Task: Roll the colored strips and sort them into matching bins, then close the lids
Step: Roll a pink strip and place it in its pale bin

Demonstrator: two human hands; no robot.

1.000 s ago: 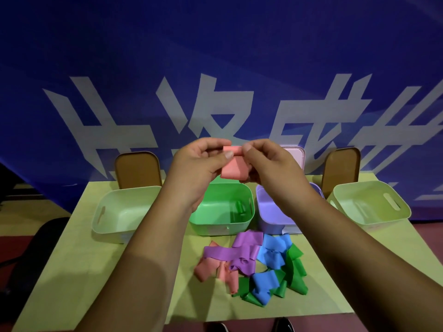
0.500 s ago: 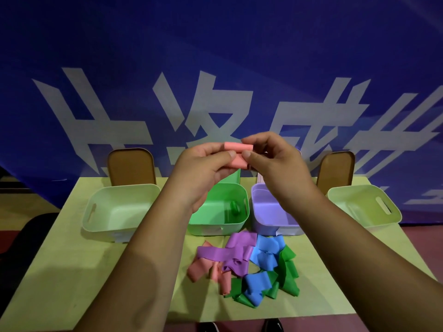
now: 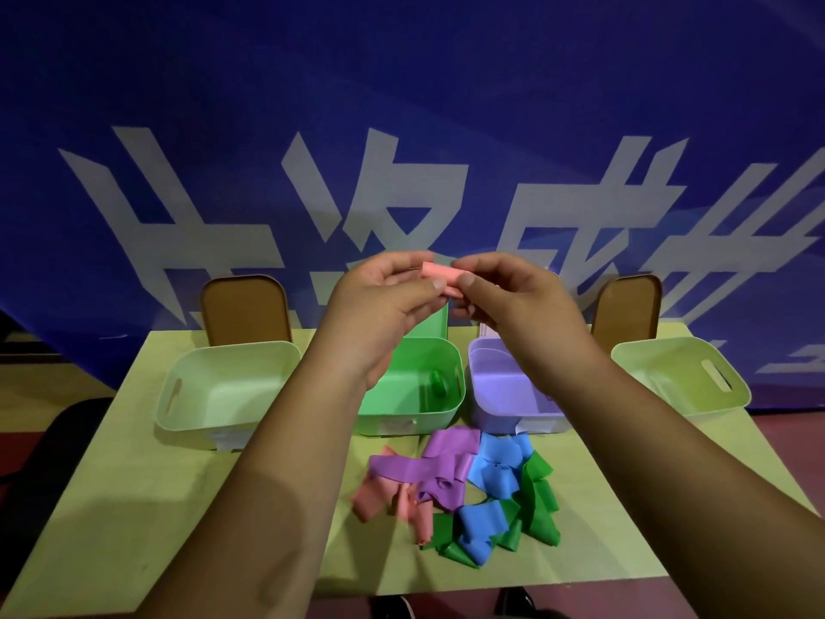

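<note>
My left hand (image 3: 379, 301) and my right hand (image 3: 513, 297) together pinch a rolled pink strip (image 3: 442, 274) in the air above the bins. Below stand a pale green bin (image 3: 187, 395), a green bin (image 3: 442, 413) with one small green roll (image 3: 438, 382) inside, a purple bin (image 3: 495, 390) and a second pale green bin (image 3: 714, 390). A pile of loose strips (image 3: 464, 489) lies in front of the bins: pink, purple, blue and green.
Two brown lids (image 3: 243, 310) (image 3: 629, 310) lean upright behind the outer bins. A green lid (image 3: 435, 323) stands behind the green bin. A blue banner with white characters (image 3: 402, 149) hangs behind the yellow-green table (image 3: 111, 507). Shoes show below the front edge.
The hanging tail of the pink strip has been wound in, so it is now a tight roll between my fingers. My hands stay at the same height.
</note>
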